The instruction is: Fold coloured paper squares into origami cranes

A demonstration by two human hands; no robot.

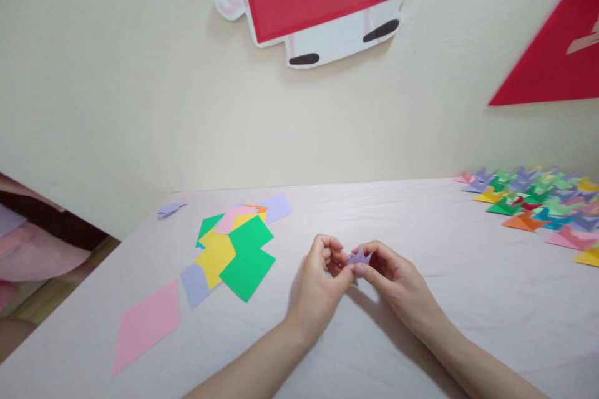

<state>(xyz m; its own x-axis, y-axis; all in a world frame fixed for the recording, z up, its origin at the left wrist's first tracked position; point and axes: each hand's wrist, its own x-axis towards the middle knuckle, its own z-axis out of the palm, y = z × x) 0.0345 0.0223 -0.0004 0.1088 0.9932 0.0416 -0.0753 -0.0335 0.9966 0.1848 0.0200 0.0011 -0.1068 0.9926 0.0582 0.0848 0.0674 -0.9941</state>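
Around the middle of the counter (421,212), little purple folded paper (360,258) | left hand (321,283) pinched on its left edge | right hand (392,271) clamped on the other side | loose colored sheets (247,275) off left, bunch of folded shapes (524,221) way over right

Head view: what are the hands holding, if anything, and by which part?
A small folded lavender paper, held near its left end by the left hand and near its lower edge by the right hand; exact contacts are partly hidden.
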